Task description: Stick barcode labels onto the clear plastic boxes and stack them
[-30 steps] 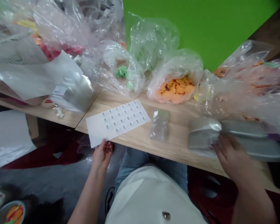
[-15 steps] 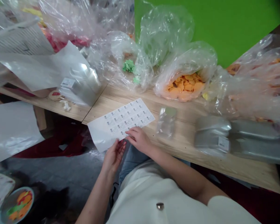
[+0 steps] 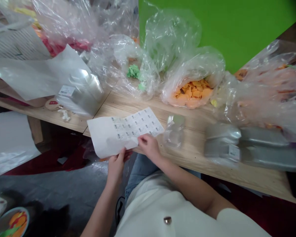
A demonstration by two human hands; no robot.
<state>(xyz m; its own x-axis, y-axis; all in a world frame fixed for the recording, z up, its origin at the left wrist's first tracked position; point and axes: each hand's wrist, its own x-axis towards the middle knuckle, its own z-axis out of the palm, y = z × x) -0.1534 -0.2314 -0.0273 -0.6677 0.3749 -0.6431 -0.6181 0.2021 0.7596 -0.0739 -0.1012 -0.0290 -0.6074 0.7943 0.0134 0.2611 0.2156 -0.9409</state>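
A white sheet of stickers [image 3: 101,135], printed with rows of small labels, lies at the table's near edge, its left part bent upward. My left hand [image 3: 116,163] grips the sheet's near edge, thumb on top and fingers underneath. My right hand [image 3: 150,146] is closed in a pinch at the near edge, farther right; whether a single label sits between its fingertips I cannot make out. A small clear plastic packet [image 3: 174,131] lies just right of the sheet, beyond my right hand.
Behind the sheet, open plastic bags hold green pieces [image 3: 133,71] and orange discs [image 3: 193,93]. Clear plastic packs [image 3: 222,141] lie to the right. A labelled clear pack [image 3: 81,95] is at left. A tub [image 3: 19,222] of coloured pieces stands low at left.
My right hand has closed into a pinch at the sheet's near edge. My left hand has taken the edge under its thumb, and the sheet now bends up at left.
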